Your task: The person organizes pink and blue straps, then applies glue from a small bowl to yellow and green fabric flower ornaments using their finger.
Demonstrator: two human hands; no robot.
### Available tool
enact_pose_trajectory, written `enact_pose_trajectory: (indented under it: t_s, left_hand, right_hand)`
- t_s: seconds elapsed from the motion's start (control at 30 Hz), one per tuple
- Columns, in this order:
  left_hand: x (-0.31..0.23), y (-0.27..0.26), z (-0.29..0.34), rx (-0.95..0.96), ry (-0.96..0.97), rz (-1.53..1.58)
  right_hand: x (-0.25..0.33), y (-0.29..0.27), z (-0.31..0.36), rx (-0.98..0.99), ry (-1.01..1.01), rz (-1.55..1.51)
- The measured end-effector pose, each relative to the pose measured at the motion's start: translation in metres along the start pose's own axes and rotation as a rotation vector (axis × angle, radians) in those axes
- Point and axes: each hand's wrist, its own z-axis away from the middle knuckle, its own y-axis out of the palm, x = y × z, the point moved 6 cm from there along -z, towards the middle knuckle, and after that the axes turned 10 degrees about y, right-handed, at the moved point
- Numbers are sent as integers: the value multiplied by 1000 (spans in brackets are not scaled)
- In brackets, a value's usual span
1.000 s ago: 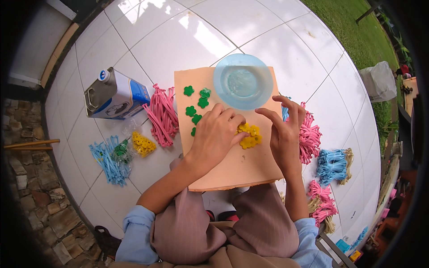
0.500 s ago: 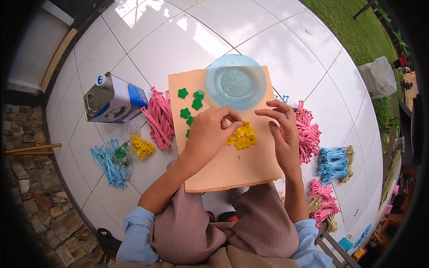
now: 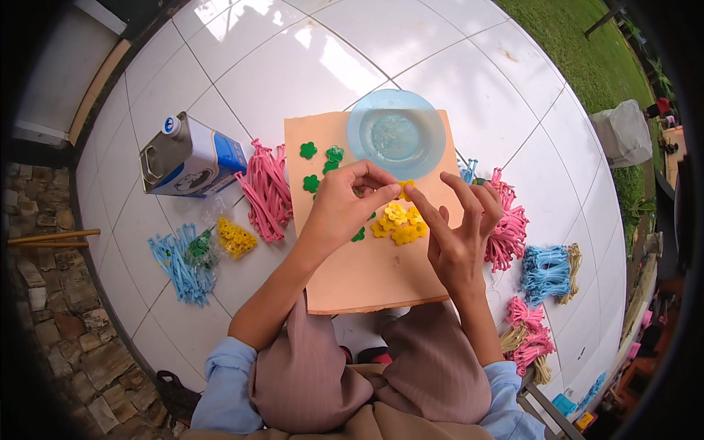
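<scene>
Above a peach-coloured board [image 3: 352,282], my left hand [image 3: 350,202] pinches a small yellow plastic flower [image 3: 405,191] between thumb and fingertips. My right hand [image 3: 460,233] meets the same flower with its index fingertip, while its other fingers are spread apart. Just below lies a small heap of yellow flowers [image 3: 405,233] on the board. Green plastic flowers [image 3: 308,149] lie in rows on the board's left side, some hidden behind my left hand. A translucent blue plate [image 3: 429,128] rests at the board's far edge.
A metal can [image 3: 192,158] stands on the tiles at left, beside pink strap bundles [image 3: 268,194]. Nearer lie blue straps [image 3: 176,268] and a bag of yellow pieces [image 3: 236,238]. On the right are more pink bundles [image 3: 506,231] and a blue bundle [image 3: 546,271].
My left hand has lifted a yellow flower off the heap. My right hand has turned inward, bringing its index fingertip to that flower. The board shifts slightly right in view.
</scene>
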Motion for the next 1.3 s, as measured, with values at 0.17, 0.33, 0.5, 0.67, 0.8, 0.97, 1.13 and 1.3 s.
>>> enact_pose_trajectory:
  t_s: [0.17,0.33,0.5,0.67,0.8,0.97,1.13,1.3]
  left_hand:
    - [0,2,1,12,-15,97]
    - [-2,-11,6,-31,11,48]
    - [-11,-70,33,-150,15,-320]
    - [-2,-87,59,-129,-73,-587]
    - [-5,-88,56,-272,-8,-685]
    - [-11,-84,50,-271,-10,-843]
    - [-18,-78,48,-319,121,-907]
    - [-31,-49,35,-221,271,-837]
  right_hand:
    - [-2,-2,0,-31,-6,2]
    - [-1,-6,-10,19,124,-187]
    - [-23,19,-25,199,271,-274]
    - [-20,40,-36,232,203,-246]
    - [-7,48,-40,243,114,-157]
    - [-8,52,-45,229,108,-132]
    - [-3,59,-49,171,-12,-79]
    - [-8,53,-47,214,81,-159]
